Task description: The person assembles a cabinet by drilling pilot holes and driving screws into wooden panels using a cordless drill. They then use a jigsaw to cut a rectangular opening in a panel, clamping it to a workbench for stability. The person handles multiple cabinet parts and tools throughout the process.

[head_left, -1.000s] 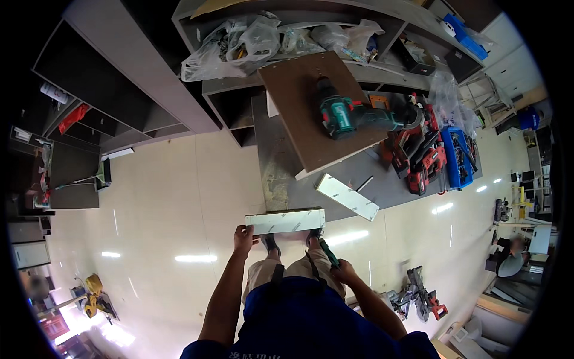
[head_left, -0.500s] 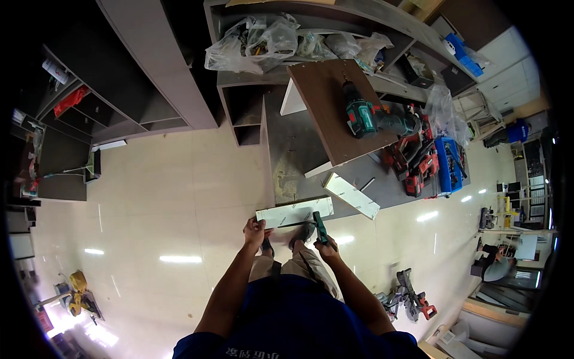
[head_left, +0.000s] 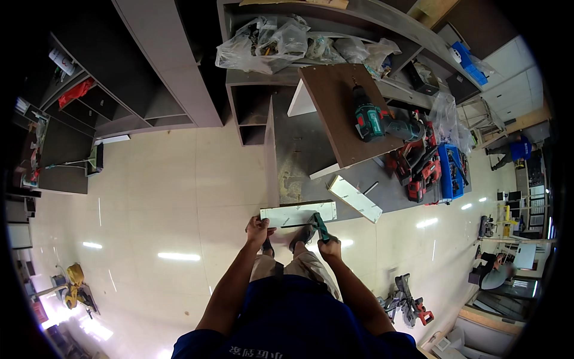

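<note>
Well out to the left of both grips, a yellow-and-dark machine (head_left: 74,284) stands on the pale tiled floor (head_left: 149,221). The left hand (head_left: 258,230) is closed on the near left corner of a narrow, pale rectangular board (head_left: 290,215), its thumb over the face and the other fingers partly hidden. From this grip the board stretches rightward, its long axis running crosswise before the person, the right end slightly farther away. It lies at the near edge of a flat grey panel (head_left: 287,149); whether it touches that panel I cannot tell.

The right hand (head_left: 329,246) is wrapped around the handle of a dark-green hand tool (head_left: 321,227). The tool points away from the person and slightly left, its head by the board's right part; contact is unclear.

Beyond the right grip and a little rightward, a second pale board (head_left: 355,198) slants, its near end to the right. Farther beyond sits a brown rectangular panel (head_left: 330,96) bearing a green-and-black drill (head_left: 369,121). Farther right of that grip are red-and-black power tools (head_left: 423,173), then an open blue plastic tray (head_left: 445,179).
</note>
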The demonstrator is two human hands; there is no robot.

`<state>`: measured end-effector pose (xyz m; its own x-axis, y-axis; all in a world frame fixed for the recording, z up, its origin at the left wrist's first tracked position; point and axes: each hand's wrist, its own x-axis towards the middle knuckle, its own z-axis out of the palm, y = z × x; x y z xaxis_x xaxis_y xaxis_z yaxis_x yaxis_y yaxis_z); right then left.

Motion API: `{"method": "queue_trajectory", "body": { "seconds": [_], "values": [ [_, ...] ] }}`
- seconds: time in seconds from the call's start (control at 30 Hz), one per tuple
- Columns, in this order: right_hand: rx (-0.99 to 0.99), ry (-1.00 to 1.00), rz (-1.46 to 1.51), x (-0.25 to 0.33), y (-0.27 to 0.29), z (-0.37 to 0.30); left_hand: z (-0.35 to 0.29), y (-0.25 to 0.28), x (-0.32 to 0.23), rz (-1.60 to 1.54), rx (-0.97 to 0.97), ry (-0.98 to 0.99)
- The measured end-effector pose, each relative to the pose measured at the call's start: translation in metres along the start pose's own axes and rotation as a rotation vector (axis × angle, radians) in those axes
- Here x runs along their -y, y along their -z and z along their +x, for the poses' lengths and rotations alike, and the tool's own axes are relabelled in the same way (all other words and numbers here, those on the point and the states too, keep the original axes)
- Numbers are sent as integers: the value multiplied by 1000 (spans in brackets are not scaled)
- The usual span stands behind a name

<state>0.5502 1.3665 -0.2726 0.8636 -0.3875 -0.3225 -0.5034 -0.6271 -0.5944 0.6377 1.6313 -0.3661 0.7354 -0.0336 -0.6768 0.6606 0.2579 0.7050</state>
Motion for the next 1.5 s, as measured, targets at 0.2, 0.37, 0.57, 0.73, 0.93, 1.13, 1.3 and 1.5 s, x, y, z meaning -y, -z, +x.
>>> {"method": "queue_trajectory", "body": {
  "seconds": [0.2,0.37,0.57,0.73,0.93,1.13,1.3,1.5],
  "values": [
    [5,-55,-113,-6,6,-1,-1,-10,-3,41,8,-11],
    [87,-63,49,-4,-3,-5,-4,5,1,16,13,10],
    [76,-106,92,-36,-28,0,0,4,5,-34,-5,26],
    [47,-22,46,-43,-28,0,1,1,3,-27,8,16],
    [98,-159,139,-24,-15,-2,-3,1,3,-39,17,25],
    [13,-70,8,-14,-10,-4,-1,3,4,-24,3,26],
    [10,-116,65,-27,-16,0,-2,4,0,-20,7,28],
    [54,-102,170,-31,-13,1,-6,2,-2,-2,-3,16]
  ]
}}
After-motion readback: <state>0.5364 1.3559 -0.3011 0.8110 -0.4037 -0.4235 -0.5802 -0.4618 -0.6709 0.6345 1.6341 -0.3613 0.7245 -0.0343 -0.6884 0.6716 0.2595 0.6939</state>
